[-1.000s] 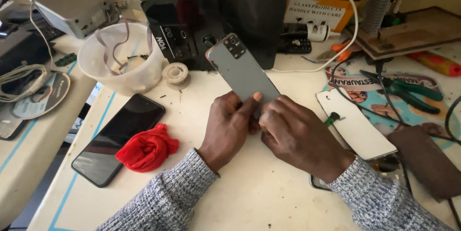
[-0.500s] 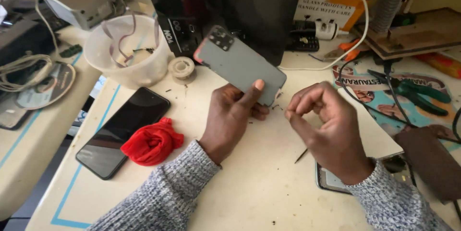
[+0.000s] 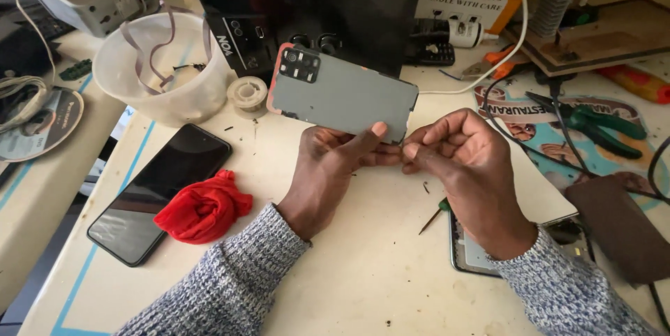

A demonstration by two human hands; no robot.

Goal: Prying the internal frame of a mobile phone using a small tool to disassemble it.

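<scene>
We hold grey phone back in left hand. Right hand fingers pinch its corner. Red cloth near, on worktop.

Phone back: above the tabletop, between both hands.
Left: phone with cloth just beside it.
Behind left: bowl, tape roll beside it.
Right: pliers.
</scene>
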